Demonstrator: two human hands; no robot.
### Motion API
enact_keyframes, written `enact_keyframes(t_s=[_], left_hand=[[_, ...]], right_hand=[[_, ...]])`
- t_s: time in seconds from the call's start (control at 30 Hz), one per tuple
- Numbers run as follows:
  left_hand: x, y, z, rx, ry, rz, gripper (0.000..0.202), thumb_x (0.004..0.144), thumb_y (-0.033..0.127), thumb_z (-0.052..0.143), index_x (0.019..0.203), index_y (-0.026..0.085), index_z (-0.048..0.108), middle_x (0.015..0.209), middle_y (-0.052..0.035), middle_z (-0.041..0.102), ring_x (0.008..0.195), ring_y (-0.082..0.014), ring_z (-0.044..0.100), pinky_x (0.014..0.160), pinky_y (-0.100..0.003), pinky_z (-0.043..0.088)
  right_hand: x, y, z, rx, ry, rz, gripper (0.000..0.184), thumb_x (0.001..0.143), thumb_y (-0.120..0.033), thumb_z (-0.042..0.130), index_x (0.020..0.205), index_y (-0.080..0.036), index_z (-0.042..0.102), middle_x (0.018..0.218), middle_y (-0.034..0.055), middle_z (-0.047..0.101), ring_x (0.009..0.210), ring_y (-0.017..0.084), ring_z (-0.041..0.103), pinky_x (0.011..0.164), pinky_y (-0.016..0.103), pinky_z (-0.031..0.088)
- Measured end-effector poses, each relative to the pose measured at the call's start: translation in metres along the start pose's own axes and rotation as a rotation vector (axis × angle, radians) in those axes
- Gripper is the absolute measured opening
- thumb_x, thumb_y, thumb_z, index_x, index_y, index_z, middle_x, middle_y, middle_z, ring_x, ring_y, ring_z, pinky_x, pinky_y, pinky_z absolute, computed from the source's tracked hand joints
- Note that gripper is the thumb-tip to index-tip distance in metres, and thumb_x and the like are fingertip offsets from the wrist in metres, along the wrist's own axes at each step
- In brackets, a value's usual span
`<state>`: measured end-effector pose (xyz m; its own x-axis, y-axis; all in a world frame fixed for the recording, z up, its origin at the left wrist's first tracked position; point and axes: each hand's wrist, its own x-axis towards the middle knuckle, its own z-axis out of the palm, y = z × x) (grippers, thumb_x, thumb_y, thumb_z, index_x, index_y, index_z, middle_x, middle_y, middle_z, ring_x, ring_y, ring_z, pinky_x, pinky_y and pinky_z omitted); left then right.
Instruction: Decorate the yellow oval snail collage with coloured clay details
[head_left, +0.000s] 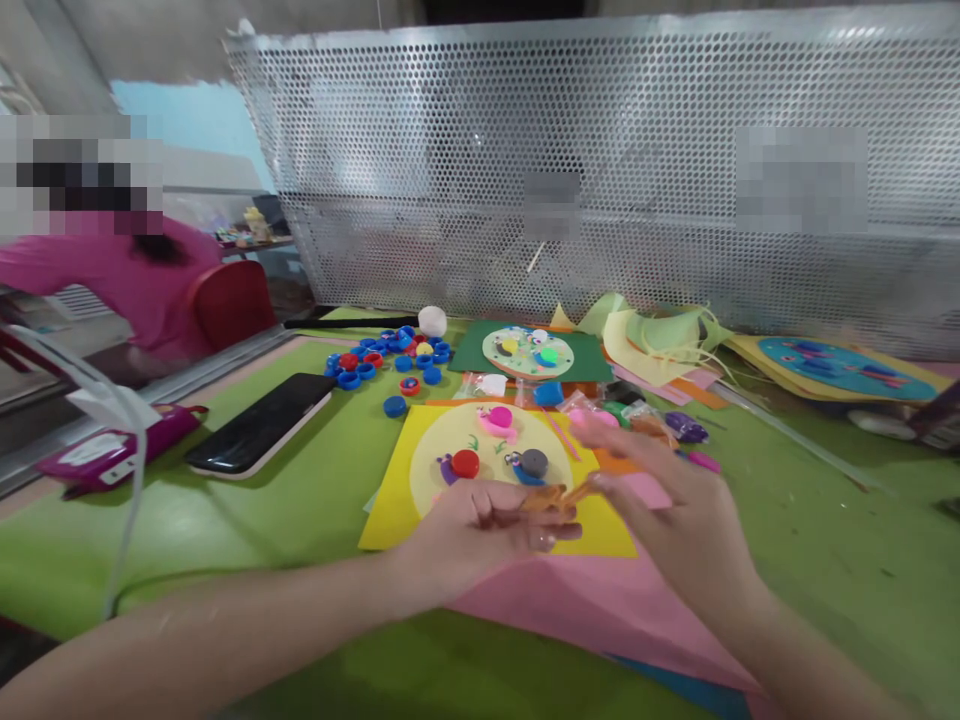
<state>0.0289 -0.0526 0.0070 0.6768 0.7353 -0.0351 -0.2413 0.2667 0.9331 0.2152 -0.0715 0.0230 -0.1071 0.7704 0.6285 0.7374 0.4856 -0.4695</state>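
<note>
My left hand (487, 515) is closed round a piece of orange modelling clay (546, 497), palm partly turned up. A thin end of the clay sticks out to the right, where a fingertip and thumb of my right hand (686, 510) meet it; the others are stretched out and slightly blurred. Beneath both hands lies a yellow sheet (390, 510) with a pale yellow disc (431, 440). On the disc sit clay snails with bottle-cap shells: a pink snail (497, 422), a red-shelled snail (463, 465) and a grey-shelled snail (531, 464).
Blue and red bottle caps (360, 372) lie back left, near a black phone (262, 425) and a purple pouch (112, 455). Bagged clay (637, 412) lies right of the disc. Behind stands a perforated metal panel (420, 150). A person in pink (150, 280) sits at left.
</note>
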Motion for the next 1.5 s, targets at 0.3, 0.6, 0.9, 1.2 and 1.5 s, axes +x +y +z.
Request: enact_keyframes(t_s=[0.3,0.6,0.9,1.2,1.5], left_hand=[[0.001,0.0,0.0,0.135,-0.029,-0.049,0.016,0.076,0.027,0.065,0.082,0.014,0.071,0.085,-0.0041,0.072,0.091,-0.0205,0.065,0.089,-0.034,0.046],[0.001,-0.001,-0.002,0.18,-0.069,-0.032,0.017,0.07,0.028,0.07,0.081,0.015,0.07,0.082,-0.003,0.072,0.086,-0.0201,0.066,0.084,-0.031,0.048],[-0.002,0.001,-0.002,0.067,0.009,-0.012,0.024,0.071,0.025,0.071,0.094,0.019,0.069,0.101,-0.004,0.068,0.103,-0.0205,0.059,0.095,-0.034,0.043],[-0.002,0.005,0.002,0.035,0.0,-0.047,0.021,0.071,0.028,0.07,0.086,0.015,0.071,0.09,-0.0057,0.071,0.095,-0.0217,0.063,0.093,-0.035,0.044],[0.0,0.002,0.001,0.156,-0.044,0.023,0.014,0.074,0.026,0.067,0.082,0.015,0.071,0.085,-0.0036,0.072,0.088,-0.0211,0.065,0.087,-0.034,0.047]], right_hand=[[-0.004,-0.009,0.011,0.05,-0.069,-0.148,0.019,0.086,-0.023,0.049,0.086,-0.023,0.067,0.081,-0.0001,0.07,0.075,0.016,0.064,0.067,0.029,0.052],[-0.005,-0.011,0.014,0.068,-0.16,-0.192,0.021,0.081,-0.028,0.056,0.099,-0.022,0.065,0.09,0.0031,0.069,0.085,0.02,0.063,0.072,0.035,0.052],[0.002,-0.011,0.004,0.057,-0.093,-0.008,0.024,0.083,-0.026,0.049,0.102,-0.023,0.064,0.096,0.0036,0.068,0.087,0.019,0.063,0.073,0.031,0.053],[-0.004,-0.008,0.009,0.101,-0.118,-0.024,0.023,0.087,-0.023,0.044,0.09,-0.023,0.067,0.087,0.0006,0.069,0.084,0.016,0.062,0.073,0.029,0.051],[-0.006,-0.015,0.015,0.149,-0.197,-0.144,0.02,0.082,-0.025,0.052,0.096,-0.023,0.066,0.09,0.0012,0.069,0.088,0.018,0.061,0.076,0.032,0.051]])
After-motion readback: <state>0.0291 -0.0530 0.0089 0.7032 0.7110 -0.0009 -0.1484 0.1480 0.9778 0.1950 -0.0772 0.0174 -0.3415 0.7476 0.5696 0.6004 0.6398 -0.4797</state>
